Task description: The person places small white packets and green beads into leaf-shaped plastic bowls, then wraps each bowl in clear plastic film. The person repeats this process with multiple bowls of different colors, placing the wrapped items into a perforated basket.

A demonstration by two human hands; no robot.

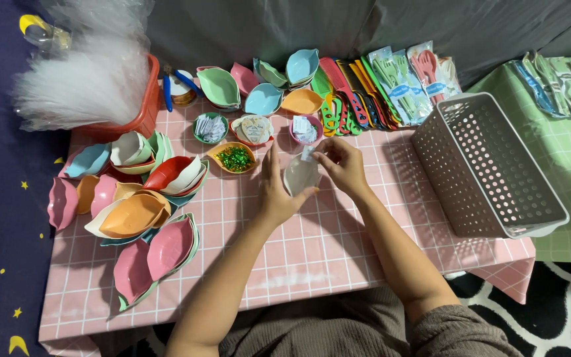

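Hands: left hand (277, 188) and right hand (342, 165) meet over the middle of the bench (338, 251), which wears a pink checked cloth.
Held thing: small clear plastic pouch (301, 175) with a pale leaf-shaped dish inside, raised just above the cloth between both hands.
Left grip: palm and thumb cupped against the pouch's left side, grasping it.
Right grip: fingertips pinched on the pouch's top edge, where a small white slip shows.
Handling: in my judgement light, thin and slippery in its film; the dish inside looks stiff, so it is best taken by the rims, the film only at its mouth.
Left edge: heap of leaf-shaped plastic dishes in pink, orange, blue and cream (133, 211).
Far edge: small bowl of green glitter bits (234, 158), bowls of paper tags, coloured combs (351, 92).
Far left corner: red tub of clear bags (123, 119).
Right edge: white perforated plastic basket (487, 165).
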